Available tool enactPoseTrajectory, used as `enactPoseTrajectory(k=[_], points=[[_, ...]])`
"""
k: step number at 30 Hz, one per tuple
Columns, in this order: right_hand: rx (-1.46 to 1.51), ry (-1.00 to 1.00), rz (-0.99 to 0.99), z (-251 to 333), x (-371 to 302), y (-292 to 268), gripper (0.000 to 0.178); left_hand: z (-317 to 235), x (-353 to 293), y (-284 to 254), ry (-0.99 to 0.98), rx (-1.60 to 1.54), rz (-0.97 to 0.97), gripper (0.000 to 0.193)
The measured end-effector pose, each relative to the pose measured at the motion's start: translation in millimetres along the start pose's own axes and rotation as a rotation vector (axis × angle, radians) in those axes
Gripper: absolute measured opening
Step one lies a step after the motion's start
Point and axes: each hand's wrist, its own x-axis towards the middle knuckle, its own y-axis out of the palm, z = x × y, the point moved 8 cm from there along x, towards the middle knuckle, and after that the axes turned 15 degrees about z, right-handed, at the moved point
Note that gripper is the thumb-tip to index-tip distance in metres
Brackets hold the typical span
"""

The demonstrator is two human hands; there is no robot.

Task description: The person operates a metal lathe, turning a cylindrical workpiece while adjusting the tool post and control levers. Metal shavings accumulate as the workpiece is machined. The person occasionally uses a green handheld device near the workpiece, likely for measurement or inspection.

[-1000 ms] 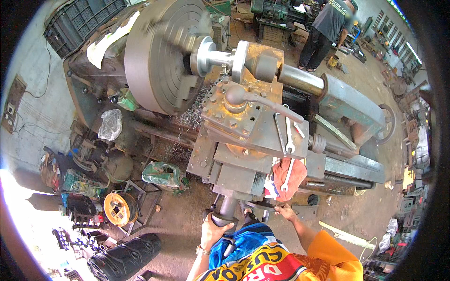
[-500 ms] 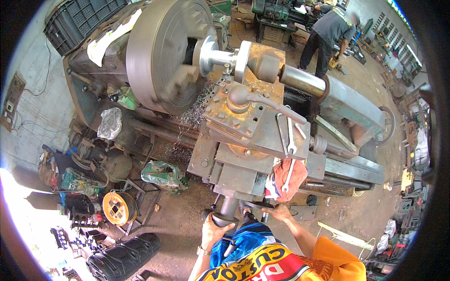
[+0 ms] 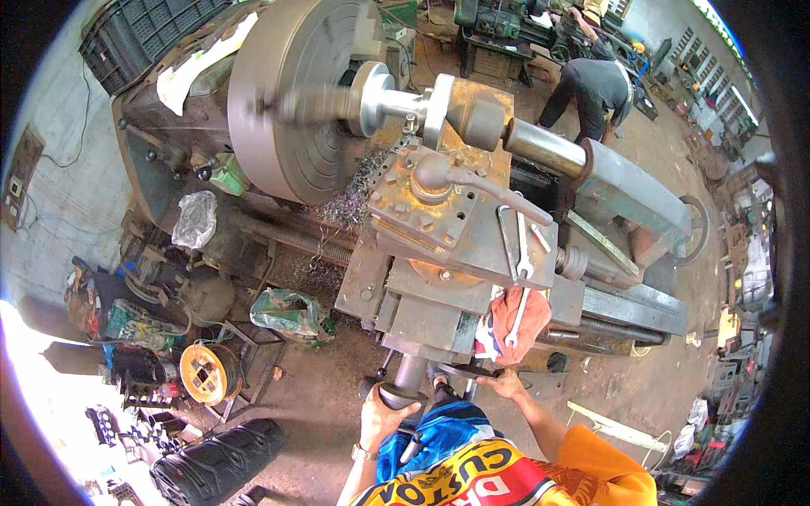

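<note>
Standing at a lathe [image 3: 443,257]
Holding a round dial [image 3: 400,395] with left grip [image 3: 382,417], touching handwheel [image 3: 460,369] with right grip [image 3: 504,384], cannot tell if closed

At six o'clock, the round handle [image 3: 405,395] is dark grey. Nearer five, the clothes [image 3: 472,466] mix blue, yellow and red with black and white letters, and the sleeve [image 3: 595,460] is bright orange. At four, the rag [image 3: 535,314] is orangey pink. The big disc [image 3: 312,164] at eleven is grey with thin rings. The spool [image 3: 202,390] at eight is yellow-orange. The bag [image 3: 221,464] at seven is black.
</note>
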Motion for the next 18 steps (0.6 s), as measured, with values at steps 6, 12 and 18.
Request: enactPoseTrajectory(k=[6, 12, 18], points=[[-0.108, 0.188, 0.009, -27.5, 11.4, 10.4, 0.077, -1.1, 0.4, 1.1, 0.007, -0.046, 0.023, 0.104], [0.012, -0.036, 0.088, -23.7, 9.8, 6.0, 0.076, -5.4, -3.2, -2.1, 0.032, -0.038, -0.008, 0.102], [-0.005, 0.088, 0.051, -27.4, 5.2, 3.5, 0.075, -4.3, -4.5, -1.5, 0.019, -0.038, -0.012, 0.100]])
